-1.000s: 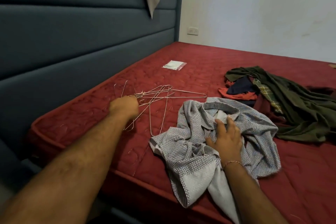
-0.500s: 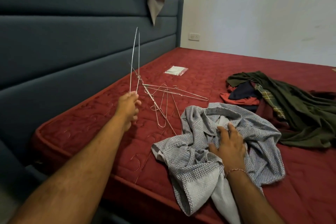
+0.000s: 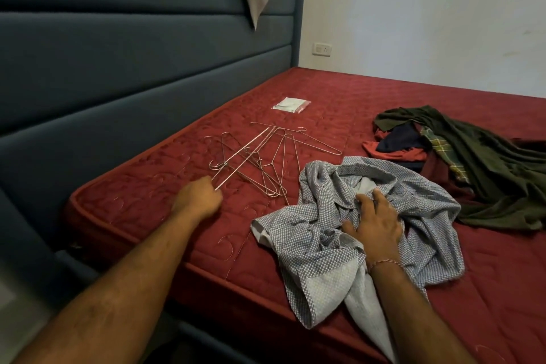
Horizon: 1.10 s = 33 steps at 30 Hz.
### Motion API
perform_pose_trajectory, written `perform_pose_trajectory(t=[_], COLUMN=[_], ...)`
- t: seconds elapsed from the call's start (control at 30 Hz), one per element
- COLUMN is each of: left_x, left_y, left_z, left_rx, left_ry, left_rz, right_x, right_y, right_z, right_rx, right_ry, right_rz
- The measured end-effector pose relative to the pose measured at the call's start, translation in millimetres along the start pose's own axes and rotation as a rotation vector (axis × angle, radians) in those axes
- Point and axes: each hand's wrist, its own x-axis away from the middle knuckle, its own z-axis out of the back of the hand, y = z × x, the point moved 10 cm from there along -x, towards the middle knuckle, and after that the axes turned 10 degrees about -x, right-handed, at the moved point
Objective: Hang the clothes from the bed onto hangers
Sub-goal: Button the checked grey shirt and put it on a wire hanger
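On a red quilted mattress [image 3: 339, 91], the left hand [image 3: 198, 199] grips one thin wire hanger [image 3: 240, 156] from a tangled pile [image 3: 266, 162]. Right hand [image 3: 376, 220] rests flat-fingered on a crumpled blue-checked shirt [image 3: 325, 245]. Next, likely: freeing that hanger and finding the collar.

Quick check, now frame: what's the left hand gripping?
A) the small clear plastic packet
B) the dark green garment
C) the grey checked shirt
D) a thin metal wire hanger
D: the left hand is curled round the end of a thin metal wire hanger slanting up from the pile on the red mattress, while the right hand rests on the grey checked shirt.
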Motion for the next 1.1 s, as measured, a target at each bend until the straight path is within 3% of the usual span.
perform_pose_trajectory(t=[0.2, 0.37, 0.47, 0.53, 0.63, 0.67, 0.73, 0.8, 0.9, 0.97, 1.1], left_x=[22, 22, 30, 35, 40, 41, 40, 40, 46, 48, 47], left_y=[5, 1, 14, 26, 35, 33, 29, 28, 29, 27, 23], left_z=[15, 7, 15, 14, -7, -13, -18, -17, -11, -10, -14], left_rx=[-0.209, -0.216, -0.108, -0.004, 0.011, -0.002, -0.013, 0.008, 0.057, 0.087, 0.196], left_ry=[0.230, 0.183, 0.271, 0.290, 0.229, 0.219, 0.219, 0.241, 0.318, 0.358, 0.359], left_rz=[-0.118, -0.133, -0.162, -0.155, -0.125, -0.110, -0.101, -0.110, -0.133, -0.134, -0.156], right_x=[0, 1, 1, 2, 7, 8, 7, 9, 13, 14, 7], right_y=[2, 1, 0, -16, -78, -104, -148, -174, -191, -191, -180], right_z=[-2, -2, -1, 12, 34, 32, 4, -39, -87, -107, -115], right_rx=[0.002, 0.004, 0.006, -0.008, -0.013, -0.024, -0.046, -0.067, -0.040, 0.015, 0.000], right_ry=[-0.008, -0.002, 0.021, 0.128, 0.277, 0.237, 0.005, -0.256, -0.449, -0.481, -0.277], right_rz=[-0.011, -0.007, -0.013, 0.075, 0.405, 0.490, 0.550, 0.491, 0.410, 0.366, 0.287])
